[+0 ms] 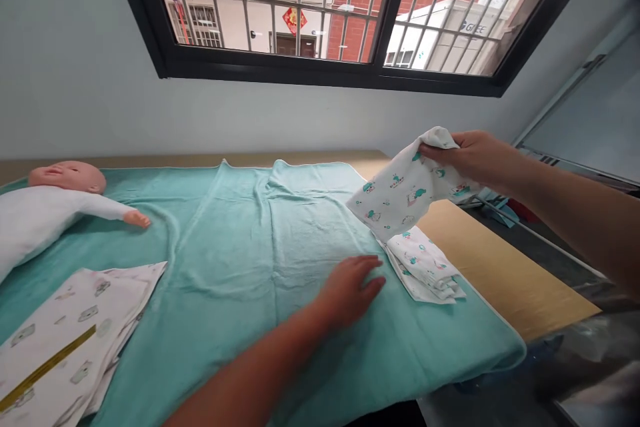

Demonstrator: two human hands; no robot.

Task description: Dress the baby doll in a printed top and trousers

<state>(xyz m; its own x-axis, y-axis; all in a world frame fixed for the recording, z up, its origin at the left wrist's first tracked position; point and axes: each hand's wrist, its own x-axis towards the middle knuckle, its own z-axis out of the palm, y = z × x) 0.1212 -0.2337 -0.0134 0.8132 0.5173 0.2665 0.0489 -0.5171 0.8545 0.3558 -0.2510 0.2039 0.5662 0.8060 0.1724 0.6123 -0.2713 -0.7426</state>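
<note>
My right hand (467,157) pinches the top edge of a white baby garment (400,197) printed with small green figures. The cloth hangs from my fingers above the right side of the teal blanket (230,233); its full shape is bunched and cannot be made out. Just below it lies a folded white printed cloth (425,267), close to the blanket's right edge. My left hand (350,290) is held low over the blanket, fingers stretched out and holding nothing, a little left of the folded cloth.
A baby doll (70,177) in white lies at the far left. Nearer me is a folded printed cloth (90,313) with a yellow measuring strip (50,367) on it. The wooden table (505,267) shows at right, ending at a corner. Behind stands a wall with a barred window (270,67).
</note>
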